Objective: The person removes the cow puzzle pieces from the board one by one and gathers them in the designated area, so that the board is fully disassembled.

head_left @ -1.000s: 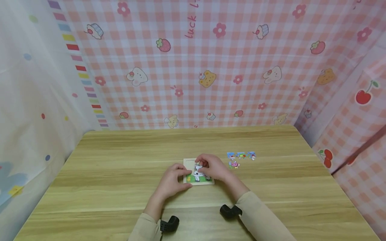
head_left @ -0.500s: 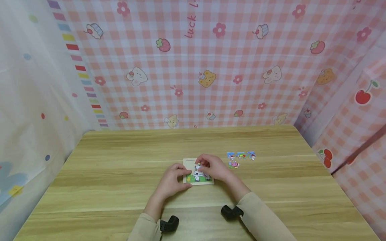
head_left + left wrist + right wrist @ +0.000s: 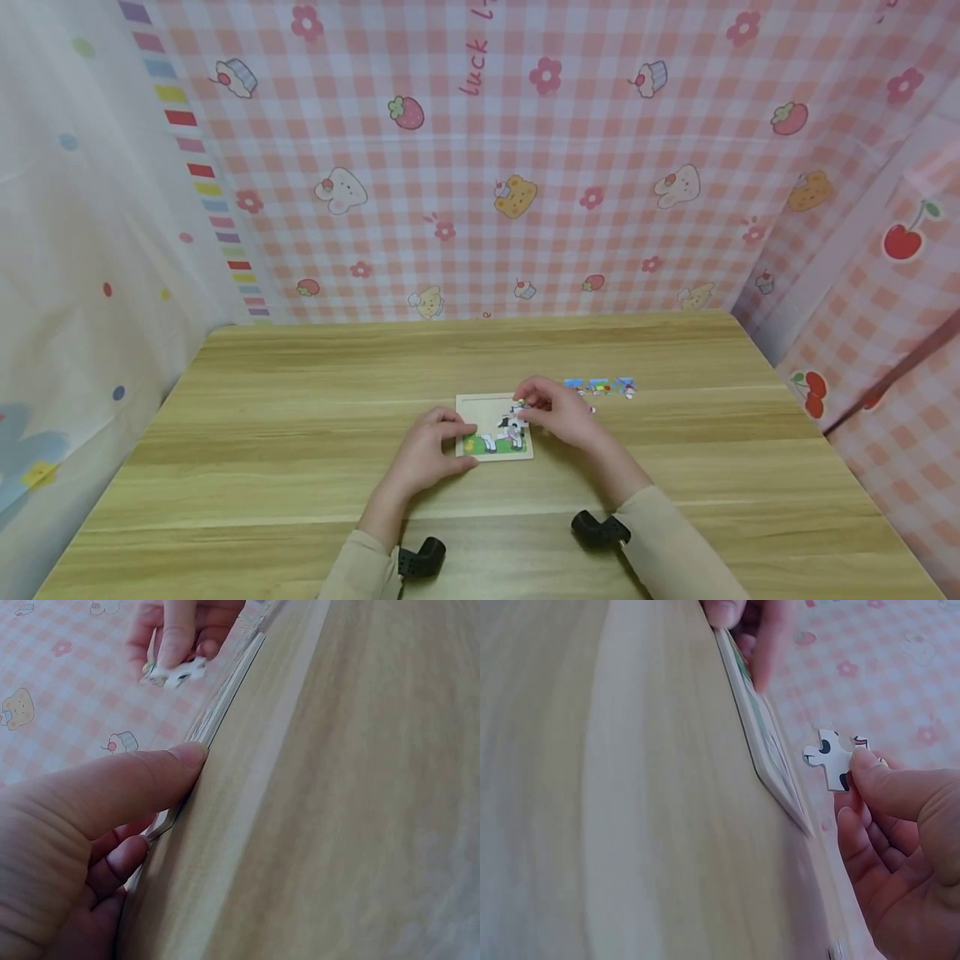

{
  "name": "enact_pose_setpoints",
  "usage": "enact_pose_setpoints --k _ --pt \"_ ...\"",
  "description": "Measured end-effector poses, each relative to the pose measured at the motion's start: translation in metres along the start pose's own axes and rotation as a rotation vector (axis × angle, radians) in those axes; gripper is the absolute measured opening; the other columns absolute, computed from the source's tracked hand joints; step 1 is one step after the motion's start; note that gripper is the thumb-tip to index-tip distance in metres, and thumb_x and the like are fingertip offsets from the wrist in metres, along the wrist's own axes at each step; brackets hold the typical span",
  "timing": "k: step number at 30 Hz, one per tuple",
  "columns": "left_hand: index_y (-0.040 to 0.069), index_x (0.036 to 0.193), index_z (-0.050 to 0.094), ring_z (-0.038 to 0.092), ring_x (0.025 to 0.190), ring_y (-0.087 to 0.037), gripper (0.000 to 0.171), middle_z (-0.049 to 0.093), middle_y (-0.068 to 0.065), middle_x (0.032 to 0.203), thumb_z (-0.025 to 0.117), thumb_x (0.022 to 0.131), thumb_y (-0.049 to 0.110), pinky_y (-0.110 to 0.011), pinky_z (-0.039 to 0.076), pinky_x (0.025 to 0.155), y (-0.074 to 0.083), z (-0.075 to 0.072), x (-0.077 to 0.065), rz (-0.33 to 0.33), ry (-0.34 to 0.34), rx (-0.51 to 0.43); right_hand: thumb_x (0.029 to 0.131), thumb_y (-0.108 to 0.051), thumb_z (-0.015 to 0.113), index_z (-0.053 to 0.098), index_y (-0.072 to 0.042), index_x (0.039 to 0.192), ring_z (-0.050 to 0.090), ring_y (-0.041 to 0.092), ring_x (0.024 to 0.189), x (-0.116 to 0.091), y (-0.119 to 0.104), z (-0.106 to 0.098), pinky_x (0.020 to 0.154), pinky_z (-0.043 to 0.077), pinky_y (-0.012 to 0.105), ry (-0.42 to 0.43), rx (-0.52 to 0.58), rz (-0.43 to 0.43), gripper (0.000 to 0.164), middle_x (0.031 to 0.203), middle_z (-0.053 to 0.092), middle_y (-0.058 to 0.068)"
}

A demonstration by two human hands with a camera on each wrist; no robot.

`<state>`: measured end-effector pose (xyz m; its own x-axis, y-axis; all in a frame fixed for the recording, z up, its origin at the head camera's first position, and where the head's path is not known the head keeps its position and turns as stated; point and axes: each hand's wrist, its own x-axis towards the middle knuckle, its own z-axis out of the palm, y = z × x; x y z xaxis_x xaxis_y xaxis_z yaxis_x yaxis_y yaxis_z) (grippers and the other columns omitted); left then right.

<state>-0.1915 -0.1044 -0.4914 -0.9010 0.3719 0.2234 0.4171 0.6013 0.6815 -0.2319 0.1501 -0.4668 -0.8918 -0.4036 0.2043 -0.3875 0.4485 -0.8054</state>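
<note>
A shallow wooden puzzle tray (image 3: 474,407) lies on the table, its bottom strip filled by green pieces (image 3: 501,449) with cow legs on them. My left hand (image 3: 424,452) holds the tray at its lower left corner, the thumb (image 3: 184,756) against the near edge. Between thumb and fingers my right hand (image 3: 558,413) pinches a white puzzle piece (image 3: 826,759) with black patches. That piece is raised over the right side of the tray, clear of it in the right wrist view. The tray's upper part shows bare wood.
Several loose puzzle pieces (image 3: 600,387) lie on the table (image 3: 315,400) beyond my right hand, which partly covers one of them. A checked pink cloth (image 3: 480,250) hangs behind the table's far edge. Black devices (image 3: 423,558) are worn at both wrists.
My right hand has lifted the white piece from the middle of the tray and carried it to the right, uncovering bare wood. The left hand stays put.
</note>
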Motion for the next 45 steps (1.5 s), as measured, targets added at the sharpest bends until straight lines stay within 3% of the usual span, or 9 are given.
enact_pose_setpoints --k 12,26,45 --pt "0.004 0.112 0.075 0.055 0.106 -0.025 0.044 0.060 -0.005 0.112 0.089 0.073 0.015 -0.047 0.043 0.099 0.001 0.000 -0.001 -0.003 0.001 -0.002 0.089 -0.004 0.073 0.065 -0.003 0.103 0.056 0.015 0.070 -0.021 0.021 -0.032 0.052 0.048 0.025 0.059 0.039 0.063 0.016 0.084 0.064 0.005" --pt "0.003 0.112 0.075 0.055 0.106 -0.025 0.044 0.060 -0.006 0.111 0.089 0.072 0.014 -0.047 0.043 0.098 0.002 -0.001 -0.001 0.008 0.000 -0.002 0.089 -0.001 0.072 0.066 0.000 0.105 0.057 0.013 0.076 -0.037 0.035 -0.056 0.067 0.048 0.023 0.113 0.019 0.078 0.017 0.086 0.065 0.006" --pt "0.004 0.112 0.075 0.055 0.106 -0.026 0.044 0.060 -0.006 0.112 0.089 0.072 0.015 -0.047 0.043 0.099 0.001 0.000 -0.001 0.007 0.003 -0.002 0.090 -0.001 0.070 0.066 0.001 0.109 0.054 0.013 0.072 -0.053 0.051 -0.081 0.055 0.047 0.025 0.167 -0.017 0.186 0.019 0.086 0.063 0.008"
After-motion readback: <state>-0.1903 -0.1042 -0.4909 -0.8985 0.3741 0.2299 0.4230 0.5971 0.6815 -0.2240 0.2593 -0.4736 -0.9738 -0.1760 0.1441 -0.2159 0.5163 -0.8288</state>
